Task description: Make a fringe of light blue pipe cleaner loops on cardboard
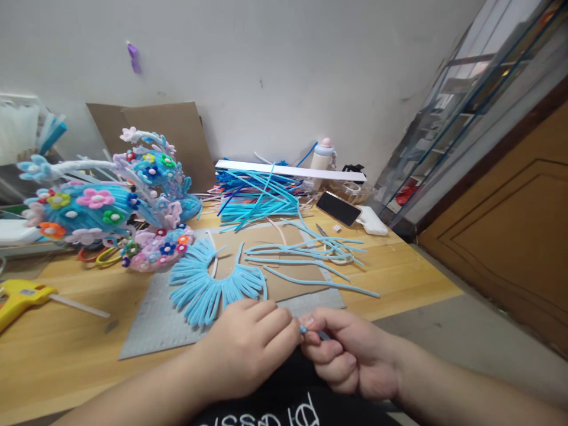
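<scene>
Both hands meet at the near edge of the table, low in the head view. My right hand (348, 349) pinches a light blue pipe cleaner (303, 329) between thumb and fingers. My left hand (257, 340) is closed around the other part of it, so most of the pipe cleaner is hidden. Just beyond my left hand lies a ring of looped light blue pipe cleaners (217, 287), open at the back. Several loose light blue pipe cleaners (306, 260) rest on a cardboard sheet (288, 284) further ahead.
A grey cutting mat (146, 331) lies under the cardboard. To the left stand pipe-cleaner flower decorations (95, 207) and a yellow glue gun (24, 296). Behind are a pile of blue pipe cleaners (257, 201), a bottle (323, 155) and a phone (338, 209). Scissors (104, 255) lie by the decorations.
</scene>
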### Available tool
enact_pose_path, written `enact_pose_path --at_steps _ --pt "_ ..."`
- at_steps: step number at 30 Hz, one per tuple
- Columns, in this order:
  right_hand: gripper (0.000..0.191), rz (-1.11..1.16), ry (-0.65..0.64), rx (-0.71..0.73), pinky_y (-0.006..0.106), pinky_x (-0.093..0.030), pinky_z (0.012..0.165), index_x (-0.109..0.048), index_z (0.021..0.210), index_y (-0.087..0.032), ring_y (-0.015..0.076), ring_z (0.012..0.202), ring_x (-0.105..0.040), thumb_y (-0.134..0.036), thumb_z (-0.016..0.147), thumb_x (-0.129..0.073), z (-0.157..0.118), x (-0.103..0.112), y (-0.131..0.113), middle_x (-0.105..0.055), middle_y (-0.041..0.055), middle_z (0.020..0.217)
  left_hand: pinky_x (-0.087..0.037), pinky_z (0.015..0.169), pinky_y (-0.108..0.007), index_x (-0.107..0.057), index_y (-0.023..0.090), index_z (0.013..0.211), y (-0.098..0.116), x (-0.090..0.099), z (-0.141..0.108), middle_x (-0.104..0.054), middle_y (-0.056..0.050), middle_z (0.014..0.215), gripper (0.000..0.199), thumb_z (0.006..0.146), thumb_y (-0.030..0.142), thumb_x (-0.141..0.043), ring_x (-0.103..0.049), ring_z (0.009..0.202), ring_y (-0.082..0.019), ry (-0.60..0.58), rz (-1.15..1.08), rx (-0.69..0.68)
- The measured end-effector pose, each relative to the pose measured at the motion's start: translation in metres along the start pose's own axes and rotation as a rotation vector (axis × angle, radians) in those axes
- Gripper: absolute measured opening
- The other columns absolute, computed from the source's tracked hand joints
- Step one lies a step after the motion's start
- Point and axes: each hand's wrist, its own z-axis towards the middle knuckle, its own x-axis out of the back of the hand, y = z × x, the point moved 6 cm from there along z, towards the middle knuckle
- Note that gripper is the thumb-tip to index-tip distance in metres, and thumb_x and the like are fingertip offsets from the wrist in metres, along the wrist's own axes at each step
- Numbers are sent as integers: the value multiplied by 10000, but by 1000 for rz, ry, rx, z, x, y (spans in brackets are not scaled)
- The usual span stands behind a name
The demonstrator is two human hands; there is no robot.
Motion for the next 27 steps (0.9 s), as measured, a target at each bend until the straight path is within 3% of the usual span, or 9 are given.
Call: enact_pose_path --at_steps 6,9,13,17,20,23,27 --pt "214 13 -15 -110 121 -141 263 -448 624 -172 32 271 -204 -243 785 -327 1 1 5 -368 -70 410 -319 517 -289 -555 160 827 4 0 -1 -582 -29 713 177 896 185 -394 -489 617 -159 4 108 -85" --pt "216 -34 -18 -86 121 -140 255 -460 627 -170 29 262 -210 -267 780 -341 1 2 3 -409 -60 412 -330 534 -289 -548 152 832 2 0 0 -569 -33 710 201 904 184 -363 -498 635 -158 4 86 -64" --pt "185 -64 18 -51 124 -132 268 -406 582 -175 24 260 -161 -238 751 -361 2 2 4 -340 -84 377 -305 508 -286 -530 158 777 3 -1 0 -529 -13 657 194 894 183 -378 -472 591 -148 1 65 -75" --pt "151 -277 184 185 134 -88 305 -380 617 -191 15 288 -133 -256 719 -470 1 0 -3 -318 -110 386 -281 495 -266 -489 168 686 -2 1 4 -487 14 601 220 882 178 -389 -418 530 -115 -24 -216 62" --pt "195 -715 366 486 162 -148 355 -398 616 -194 31 352 -198 -292 720 -530 -12 -9 -17 -307 -101 424 -315 516 -222 -490 162 655 -11 -4 6 -449 34 567 251 884 217 -401 -417 531 -90 -76 -686 344" --pt "232 -1465 539 767 209 -213 451 -424 564 -173 66 472 -288 -220 780 -496 -31 -29 -26 -347 -52 504 -312 476 -194 -492 160 649 -12 -19 4 -410 49 515 279 869 319 -425 -406 485 -81 -172 -1139 607" --pt "197 -2304 541 982 267 -208 521 -516 655 -173 105 567 -318 -153 841 -454 -42 -47 -16 -449 -15 597 -269 425 -196 -484 159 652 -11 -35 -1 -391 56 466 309 838 404 -455 -379 423 -84 -272 -1380 757"
